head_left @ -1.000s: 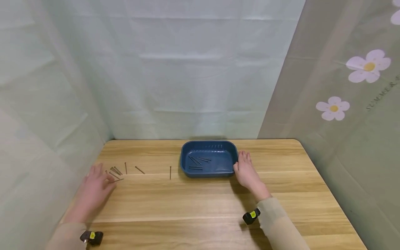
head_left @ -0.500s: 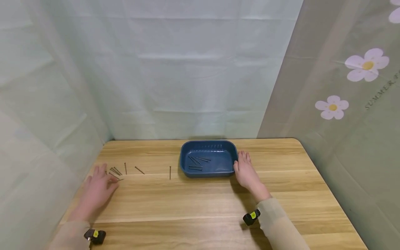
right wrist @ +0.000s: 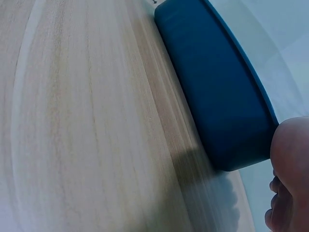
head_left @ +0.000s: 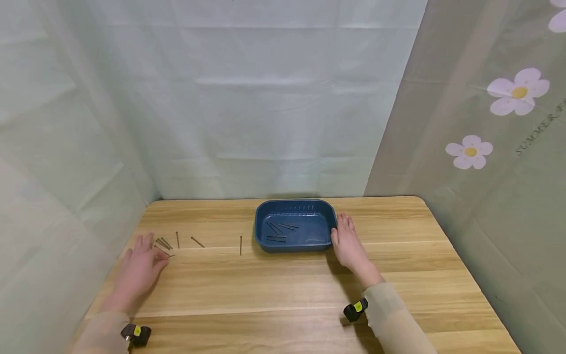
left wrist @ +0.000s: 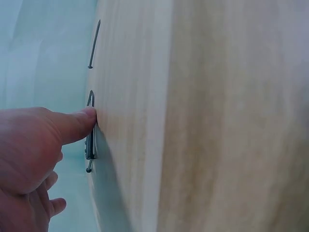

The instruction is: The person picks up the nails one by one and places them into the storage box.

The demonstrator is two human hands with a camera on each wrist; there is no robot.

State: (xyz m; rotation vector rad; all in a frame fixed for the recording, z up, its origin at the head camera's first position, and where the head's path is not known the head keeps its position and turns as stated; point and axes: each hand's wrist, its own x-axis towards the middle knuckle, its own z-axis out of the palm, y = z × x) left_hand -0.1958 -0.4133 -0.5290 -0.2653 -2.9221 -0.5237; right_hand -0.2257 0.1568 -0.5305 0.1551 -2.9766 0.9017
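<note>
My left hand (head_left: 140, 268) is over a small group of nails (head_left: 164, 243) at the left of the table, its thumb and a finger pinching one nail (head_left: 171, 255), whose end pokes out past the fingertips. In the left wrist view the thumb covers part of the nails (left wrist: 91, 145). A dark blue tray (head_left: 309, 248) stands at the back middle with several nails (head_left: 276, 239) inside. Against its right end rests my right hand (head_left: 351, 248), fingers straight along the outside. The right wrist view has the thumb at the tray's (right wrist: 217, 92) rim.
Single nails lie apart on the wooden table (head_left: 247, 290): one upright in view (head_left: 178, 239), one slanted (head_left: 197, 242), and one (head_left: 240, 246) left of the tray. Pale curtains (head_left: 265, 98) hang behind the table and at both sides.
The left hand has shifted slightly right and closed its fingertips on a nail, covering more of it. The right hand and the tray have kept their places.
</note>
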